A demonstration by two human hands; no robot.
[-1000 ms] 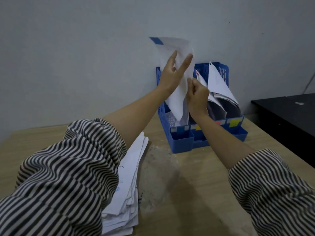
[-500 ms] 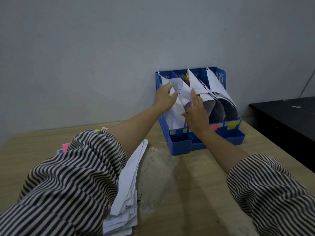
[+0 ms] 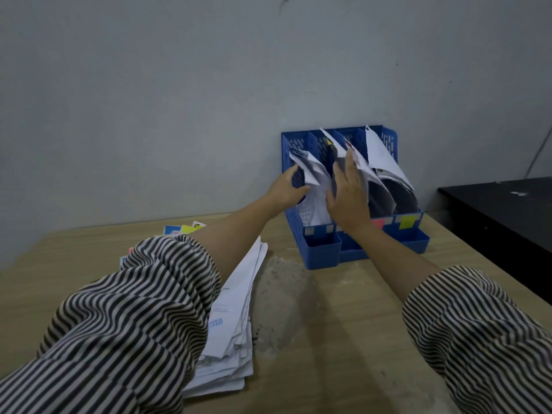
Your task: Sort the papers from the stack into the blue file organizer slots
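While my left hand (image 3: 283, 189) curls round the edge of the sheet (image 3: 310, 174) I am pushing into the leftmost slot, my right hand (image 3: 348, 192) lies flat and loose against the papers of the next slot, its fingers (image 3: 349, 161) straight and holding nothing, only pressing that bundle aside. My sheet is bent over near its top and sits partly down in the slot, leaning rightwards.

What worries me is the curl: if I let go now, I judge it may spring back, slump over the divider and mix with its neighbours, or crease at the bend. Pushing harder with the left could crumple it against the papers already inside. The blue organizer (image 3: 322, 252) stands against the wall (image 3: 179, 100), so it should not slide back, but a sideways shove could skew it.

Nearer me, under my left sleeve (image 3: 128, 318), the stack (image 3: 239, 309) lies fanned and untidy on the table (image 3: 343, 339); dragging my arm back could sweep its top sheets off.
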